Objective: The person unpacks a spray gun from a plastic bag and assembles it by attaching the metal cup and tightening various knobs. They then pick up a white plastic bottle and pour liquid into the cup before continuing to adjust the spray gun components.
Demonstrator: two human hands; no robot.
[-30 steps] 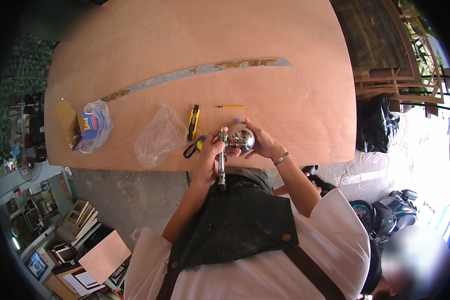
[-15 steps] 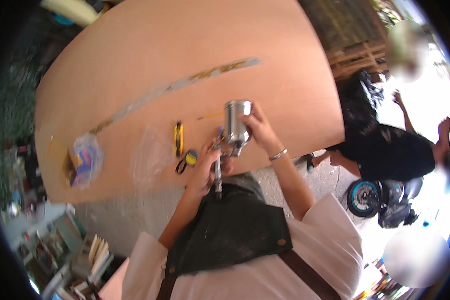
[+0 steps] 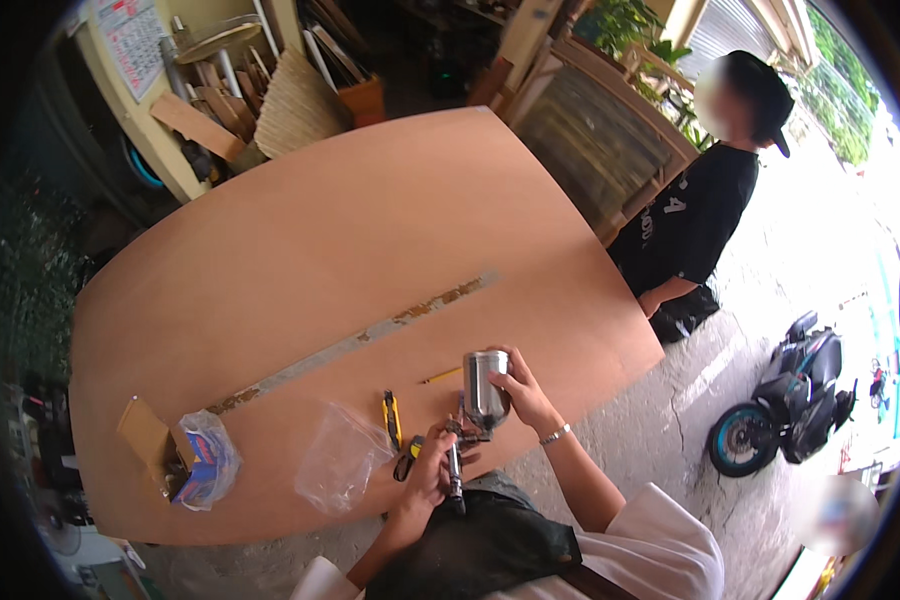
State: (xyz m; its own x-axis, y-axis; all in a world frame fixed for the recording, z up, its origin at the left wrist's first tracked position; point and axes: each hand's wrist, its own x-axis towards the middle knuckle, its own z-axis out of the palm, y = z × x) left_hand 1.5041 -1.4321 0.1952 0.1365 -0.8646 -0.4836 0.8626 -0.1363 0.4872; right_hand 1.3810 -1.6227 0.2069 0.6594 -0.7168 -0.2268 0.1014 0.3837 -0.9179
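Note:
A spray gun with a shiny metal cup (image 3: 485, 392) is held between my two hands over the near edge of the wooden sheet. My left hand (image 3: 430, 472) is closed around the gun's body and handle (image 3: 456, 478), which points down toward my apron. My right hand (image 3: 526, 396) grips the side of the cup, fingers wrapped round it. Just left of the gun lie a yellow utility knife (image 3: 392, 420) and a yellow-and-black tape measure (image 3: 410, 458), partly hidden by my left hand. A yellow pencil (image 3: 442, 376) rests beyond them.
A long worn strip (image 3: 340, 344) lies across the wooden sheet (image 3: 350, 230). A clear plastic bag (image 3: 335, 465) and an opened box in plastic (image 3: 205, 460) sit at left. A person in black (image 3: 695, 215) stands at the right edge; a motorcycle (image 3: 785, 400) is parked behind.
My view has tilted up, so the table and hands appear lower and more background shows. Both hands keep their hold on the spray gun. The person in black appears farther up the frame.

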